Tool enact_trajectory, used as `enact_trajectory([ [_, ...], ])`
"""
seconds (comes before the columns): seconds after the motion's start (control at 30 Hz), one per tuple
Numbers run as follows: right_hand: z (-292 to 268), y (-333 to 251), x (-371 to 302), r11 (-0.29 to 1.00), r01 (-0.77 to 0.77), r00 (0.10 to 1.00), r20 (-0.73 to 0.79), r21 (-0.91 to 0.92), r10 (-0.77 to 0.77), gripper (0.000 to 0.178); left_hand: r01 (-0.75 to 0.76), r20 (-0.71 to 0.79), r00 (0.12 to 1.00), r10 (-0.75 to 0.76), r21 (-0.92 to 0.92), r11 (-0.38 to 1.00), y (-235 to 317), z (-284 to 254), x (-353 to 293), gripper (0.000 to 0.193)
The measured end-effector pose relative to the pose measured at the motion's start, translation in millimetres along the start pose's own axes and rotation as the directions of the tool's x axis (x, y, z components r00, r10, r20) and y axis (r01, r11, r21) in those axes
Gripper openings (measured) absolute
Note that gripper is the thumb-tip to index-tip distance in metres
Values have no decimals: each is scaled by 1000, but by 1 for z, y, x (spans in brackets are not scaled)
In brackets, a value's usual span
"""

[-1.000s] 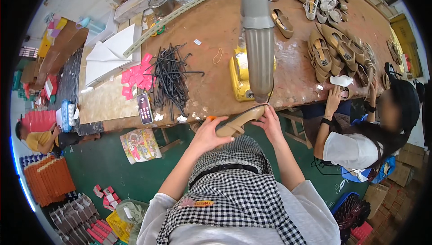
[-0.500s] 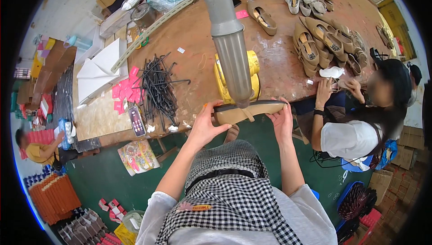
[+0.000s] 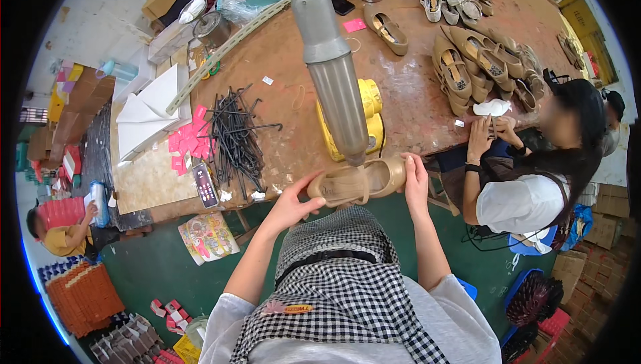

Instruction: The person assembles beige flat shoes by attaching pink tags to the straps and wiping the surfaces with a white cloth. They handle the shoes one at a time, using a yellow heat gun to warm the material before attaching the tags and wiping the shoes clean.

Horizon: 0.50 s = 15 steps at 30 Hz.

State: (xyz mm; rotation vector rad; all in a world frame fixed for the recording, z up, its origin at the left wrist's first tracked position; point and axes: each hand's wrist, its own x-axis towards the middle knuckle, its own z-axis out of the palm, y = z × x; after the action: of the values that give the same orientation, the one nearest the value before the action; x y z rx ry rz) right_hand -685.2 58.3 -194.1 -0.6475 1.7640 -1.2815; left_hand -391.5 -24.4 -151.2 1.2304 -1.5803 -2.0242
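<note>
A tan strapped flat shoe [image 3: 337,188] is held crosswise at the table's front edge, its open top and insole facing up toward me. My left hand [image 3: 294,202] grips one end of it, thumb along the side. The other end sits in the fingers of my right hand [image 3: 414,180]. Just above the shoe is the narrow nozzle of a grey tubular hot-air blower [image 3: 337,90], which slants down from a yellow base [image 3: 374,127]. I cannot tell whether the nozzle touches the shoe.
Black hooked sticks [image 3: 235,140] and pink tags [image 3: 193,135] lie left, beside a phone [image 3: 205,185] and white paper [image 3: 150,110]. Several tan shoes [image 3: 454,67] are heaped right; a single shoe [image 3: 386,28] lies beyond the blower. A co-worker [image 3: 527,170] sits at the right edge, handling something small.
The shoe has been turned from its side so that its inside now faces up, and it sits slightly lower. Both hands still hold its ends.
</note>
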Motion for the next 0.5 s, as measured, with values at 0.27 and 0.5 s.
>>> enact_trajectory([
  [0.27, 3, 10, 4, 974, -178, 984, 40, 141, 174, 54, 298, -98, 946, -310, -116, 947, -20, 1, 5, 63],
  [0.5, -7, 15, 10, 953, -284, 959, -45, -102, 281, 64, 513, -139, 842, -521, -91, 853, -5, 11, 24, 78],
])
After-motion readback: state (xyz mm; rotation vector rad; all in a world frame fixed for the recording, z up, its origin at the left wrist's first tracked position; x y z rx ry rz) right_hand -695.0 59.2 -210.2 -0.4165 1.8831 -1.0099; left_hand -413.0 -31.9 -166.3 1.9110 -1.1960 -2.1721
